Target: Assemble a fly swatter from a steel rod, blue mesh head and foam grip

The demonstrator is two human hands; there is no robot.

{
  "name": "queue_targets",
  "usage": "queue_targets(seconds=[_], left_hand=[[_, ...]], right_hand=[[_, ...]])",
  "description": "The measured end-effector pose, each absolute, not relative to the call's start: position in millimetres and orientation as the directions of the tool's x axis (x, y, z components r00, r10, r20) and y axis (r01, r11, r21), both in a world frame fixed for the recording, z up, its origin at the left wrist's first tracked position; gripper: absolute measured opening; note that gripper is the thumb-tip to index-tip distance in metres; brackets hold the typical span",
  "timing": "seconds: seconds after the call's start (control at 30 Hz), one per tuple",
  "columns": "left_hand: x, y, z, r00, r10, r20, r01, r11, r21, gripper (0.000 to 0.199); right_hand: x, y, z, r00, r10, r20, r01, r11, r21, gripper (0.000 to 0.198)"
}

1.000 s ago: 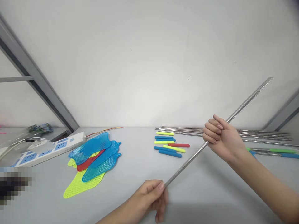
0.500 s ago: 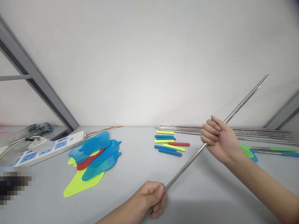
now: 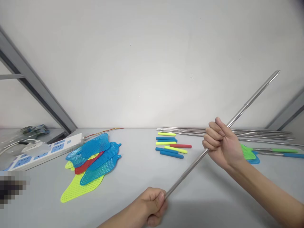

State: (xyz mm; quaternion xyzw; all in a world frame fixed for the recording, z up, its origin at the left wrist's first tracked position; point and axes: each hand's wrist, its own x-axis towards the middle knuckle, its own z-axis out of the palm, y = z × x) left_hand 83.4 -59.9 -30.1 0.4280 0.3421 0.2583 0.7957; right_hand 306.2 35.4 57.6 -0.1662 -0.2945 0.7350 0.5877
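A silver telescopic rod slants up from lower centre to upper right, held above the table. My left hand pinches its thin lower end between thumb and fingers. Farther up, my right hand has its fingers wrapped round the rod, palm toward me. A thicker section of the rod reaches past that hand. Beyond the hands lie several coloured handle sleeves, yellow, blue and red. Behind my right hand, more metal rods lie along the wall, partly hidden by it.
Mesh fly-swatter heads in blue, red and yellow are piled at the left. Near them lies a white power strip with a plug and cables. Two swatters with handles rest at the right. A wall closes off the table's back.
The view has shifted slightly, moving the table items a little to the left. The rod's upper end sits slightly higher and farther right. Both hands keep their grip.
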Motion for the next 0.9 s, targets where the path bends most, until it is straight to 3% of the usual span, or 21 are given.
queue_targets(seconds=[0.9], left_hand=[[85.0, -58.2, -27.9, 0.608, 0.714, -0.346, -0.084, 0.491, 0.867, 0.047]], right_hand=[[295.3, 26.4, 54.7, -0.219, 0.97, 0.105, -0.773, -0.107, -0.625, 0.043]])
